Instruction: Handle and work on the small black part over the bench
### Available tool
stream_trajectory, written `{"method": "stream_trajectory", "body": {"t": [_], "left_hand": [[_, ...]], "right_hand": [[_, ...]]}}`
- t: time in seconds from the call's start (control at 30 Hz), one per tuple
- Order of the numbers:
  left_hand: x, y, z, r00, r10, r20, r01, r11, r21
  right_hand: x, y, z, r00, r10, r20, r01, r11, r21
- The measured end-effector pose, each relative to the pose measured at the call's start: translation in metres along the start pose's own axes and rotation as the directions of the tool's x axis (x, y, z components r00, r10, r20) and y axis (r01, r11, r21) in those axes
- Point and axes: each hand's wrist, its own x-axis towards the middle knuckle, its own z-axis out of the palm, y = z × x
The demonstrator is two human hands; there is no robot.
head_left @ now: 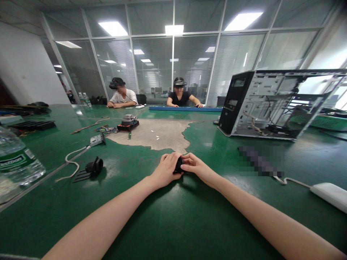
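Note:
Just above the green tabletop (162, 231), in the middle of the view, my left hand (166, 169) is closed around a small black part (178, 166). My right hand (194, 165) grips the same part from the right, with thumb and fingers against its side. Most of the part is hidden by my fingers, so its exact kind cannot be made out. To the left lies a black slotted plastic piece with a round end (93, 167). Behind it is a small metal bracketed module (97, 140) with a pale cable (73, 160).
An opened computer case (235, 103) stands at right. A water bottle (16, 159) is at left. A heatsink-like part (128, 122) sits beyond my hands near a bare worn patch (162, 133). A white power strip (329, 195) lies right. Two people sit across the table.

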Motion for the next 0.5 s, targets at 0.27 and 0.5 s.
{"method": "stream_trajectory", "body": {"t": [0.27, 0.5], "left_hand": [[0.0, 0.0006, -0.0009, 1.0, -0.007, 0.001, 0.007, 1.0, -0.006], [0.0, 0.0, 0.0004, 1.0, -0.014, -0.002, 0.014, 1.0, 0.015]], "right_hand": [[0.0007, 0.0034, 0.0024, 0.998, 0.004, -0.056, -0.003, 1.0, 0.018], [-0.0002, 0.0005, -0.0016, 1.0, -0.015, 0.025, 0.014, 1.0, 0.024]]}}
